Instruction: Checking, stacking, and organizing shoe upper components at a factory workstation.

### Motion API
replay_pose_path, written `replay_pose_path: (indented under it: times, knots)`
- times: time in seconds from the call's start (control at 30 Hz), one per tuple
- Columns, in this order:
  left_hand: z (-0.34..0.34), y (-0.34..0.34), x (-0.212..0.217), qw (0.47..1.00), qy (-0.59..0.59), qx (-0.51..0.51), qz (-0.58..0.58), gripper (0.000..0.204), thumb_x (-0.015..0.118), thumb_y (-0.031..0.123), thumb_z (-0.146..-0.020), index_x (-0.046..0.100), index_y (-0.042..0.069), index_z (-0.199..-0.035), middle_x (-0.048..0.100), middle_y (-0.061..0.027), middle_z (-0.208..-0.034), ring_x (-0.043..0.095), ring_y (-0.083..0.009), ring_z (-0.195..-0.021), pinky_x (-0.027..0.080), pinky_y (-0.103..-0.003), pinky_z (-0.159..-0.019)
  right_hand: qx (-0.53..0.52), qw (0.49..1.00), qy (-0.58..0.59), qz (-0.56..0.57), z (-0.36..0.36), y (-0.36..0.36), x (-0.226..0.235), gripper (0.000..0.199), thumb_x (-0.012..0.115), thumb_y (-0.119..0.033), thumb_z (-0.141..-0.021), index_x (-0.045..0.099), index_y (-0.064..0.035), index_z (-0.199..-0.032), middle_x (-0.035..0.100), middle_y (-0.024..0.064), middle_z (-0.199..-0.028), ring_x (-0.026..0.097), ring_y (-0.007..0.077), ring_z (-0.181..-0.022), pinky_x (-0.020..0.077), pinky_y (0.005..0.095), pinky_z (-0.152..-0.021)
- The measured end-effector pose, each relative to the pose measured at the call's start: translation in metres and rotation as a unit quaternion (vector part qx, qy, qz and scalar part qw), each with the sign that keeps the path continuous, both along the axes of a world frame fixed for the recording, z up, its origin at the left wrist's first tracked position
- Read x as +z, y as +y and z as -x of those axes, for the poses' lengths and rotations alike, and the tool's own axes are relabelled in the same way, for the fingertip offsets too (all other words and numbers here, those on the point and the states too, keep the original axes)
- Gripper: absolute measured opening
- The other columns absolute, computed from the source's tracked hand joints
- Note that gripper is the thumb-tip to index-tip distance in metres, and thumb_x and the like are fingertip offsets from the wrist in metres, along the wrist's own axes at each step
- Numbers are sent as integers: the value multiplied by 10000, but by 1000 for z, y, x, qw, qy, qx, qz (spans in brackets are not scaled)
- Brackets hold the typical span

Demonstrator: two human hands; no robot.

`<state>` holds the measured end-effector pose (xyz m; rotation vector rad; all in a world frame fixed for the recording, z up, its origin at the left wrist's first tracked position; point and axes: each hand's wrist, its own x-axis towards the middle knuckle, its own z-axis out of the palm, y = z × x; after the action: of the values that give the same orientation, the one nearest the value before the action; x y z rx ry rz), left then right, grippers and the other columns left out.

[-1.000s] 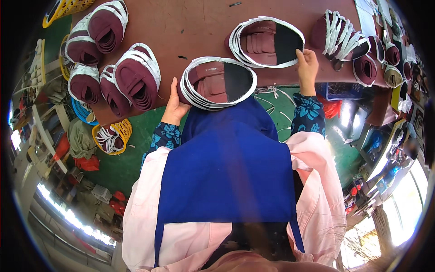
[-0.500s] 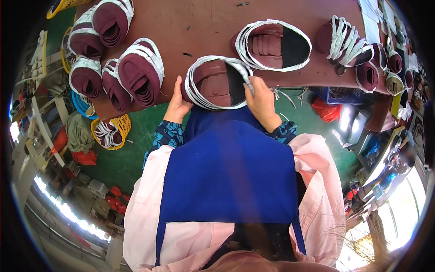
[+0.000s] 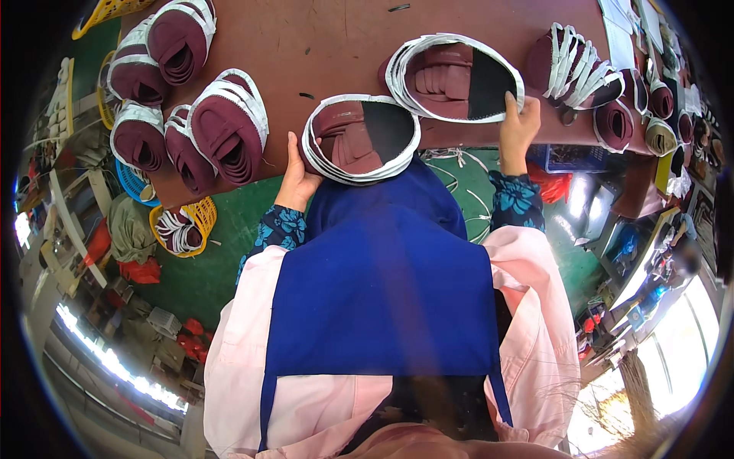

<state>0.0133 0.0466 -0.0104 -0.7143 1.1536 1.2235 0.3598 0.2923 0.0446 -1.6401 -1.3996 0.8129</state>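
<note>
On the brown table [image 3: 321, 46] lie two oval stacks of maroon shoe pieces with white edging. My left hand [image 3: 294, 180] cups the left rim of the near stack [image 3: 348, 145], which has a black oval piece [image 3: 388, 126] lying on its right half. My right hand [image 3: 518, 126] reaches to the far stack [image 3: 443, 73], where its fingertips pinch the edge of a black piece [image 3: 489, 88] on top. My blue apron and pink sleeves fill the lower middle of the view.
Several maroon and white shoe uppers [image 3: 222, 130] are piled on the table's left, with more [image 3: 573, 73] at its right end. A yellow basket [image 3: 180, 226] of white strips, a blue basket [image 3: 134, 180] and clutter sit on the green floor.
My right hand went from the far stack to the near stack, then back to the far stack's edge. My left hand stayed on the near stack.
</note>
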Motion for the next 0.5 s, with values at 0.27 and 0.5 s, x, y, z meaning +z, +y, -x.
replay_pose_path:
  times: [0.27,0.5]
  knots:
    - [-6,9,33,990,112,-69,46,563,608,674,-874,667,145,-1055,642,-7,-948,586,-188,-832,514,-425,-840,-99,993,-4,-61,9,-46,5,226,669,-198,-939,650,-13,-1067,625,120,-896,601,199,-765,507,357,-741]
    - [-4,9,32,984,137,-106,48,578,549,648,-923,646,99,-1072,638,-24,-950,608,-197,-872,549,-441,-829,246,944,-119,184,74,-122,-15,157,703,-139,-877,621,-21,-938,650,115,-878,652,242,-699,512,369,-674]
